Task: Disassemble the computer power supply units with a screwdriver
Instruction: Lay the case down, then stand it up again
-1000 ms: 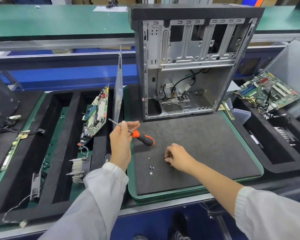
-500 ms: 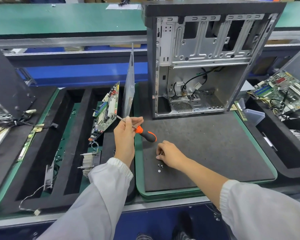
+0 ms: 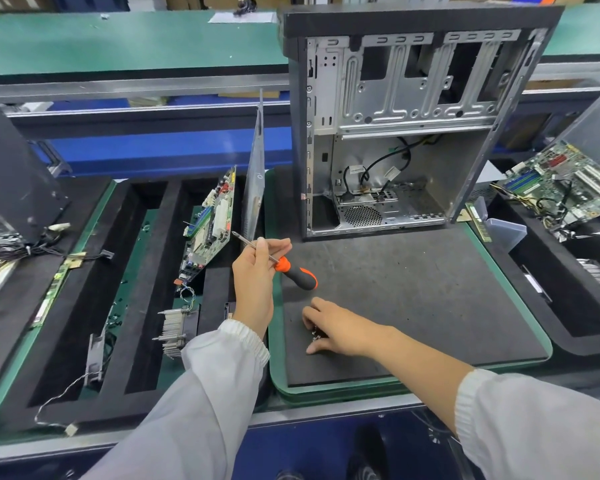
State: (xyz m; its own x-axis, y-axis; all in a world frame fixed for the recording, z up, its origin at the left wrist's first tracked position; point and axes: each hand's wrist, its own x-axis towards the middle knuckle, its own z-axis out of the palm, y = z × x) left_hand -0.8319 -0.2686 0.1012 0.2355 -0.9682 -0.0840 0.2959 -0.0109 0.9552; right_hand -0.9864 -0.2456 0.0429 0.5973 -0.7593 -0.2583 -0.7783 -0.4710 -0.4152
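No readable text, brand, number or sign anywhere. Small white tags on the cables (image 3: pixel 355 169) inside the computer case (image 3: pixel 395 133): print too small to read. Circuit boards (image 3: pixel 212 220) carry markings, all blurred. Faint mark on the upright metal panel (image 3: pixel 255 181), not legible.

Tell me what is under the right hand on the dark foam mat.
A few small silver screws show at the fingers of the right hand, lying on the dark foam mat. The palm covers anything further beneath it.
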